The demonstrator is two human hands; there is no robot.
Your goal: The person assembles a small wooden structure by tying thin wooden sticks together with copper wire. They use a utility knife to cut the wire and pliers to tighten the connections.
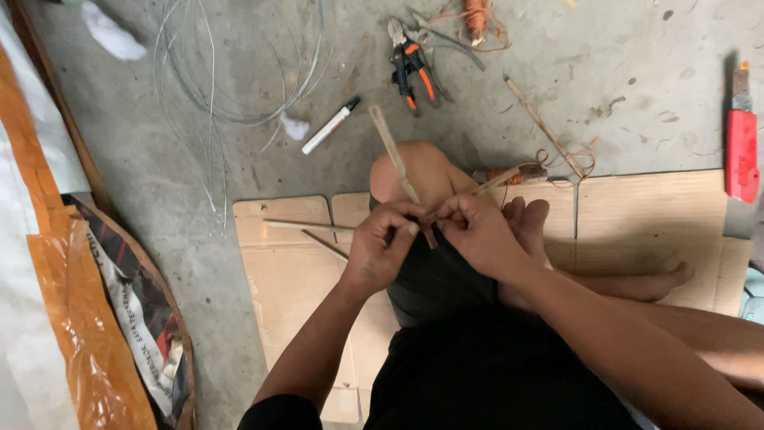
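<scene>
Bamboo sticks [400, 171] crossed above raised knee [414, 171], pinched at crossing by both hands. Left hand [380, 247] closed on one stick, right hand [477, 235] closed on other, steadying joint. Pliers [414, 68] beyond knee on floor [605, 72]; cardboard [652, 215] under legs.

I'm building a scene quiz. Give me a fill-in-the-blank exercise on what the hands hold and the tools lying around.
1. The left hand and right hand both grip crossed bamboo ____.
2. The pliers have orange and ____ handles.
3. The utility knife at the right edge is ____.
4. The white marker lies on the bare ____ floor.

Missing words: sticks; black; red; concrete
</scene>
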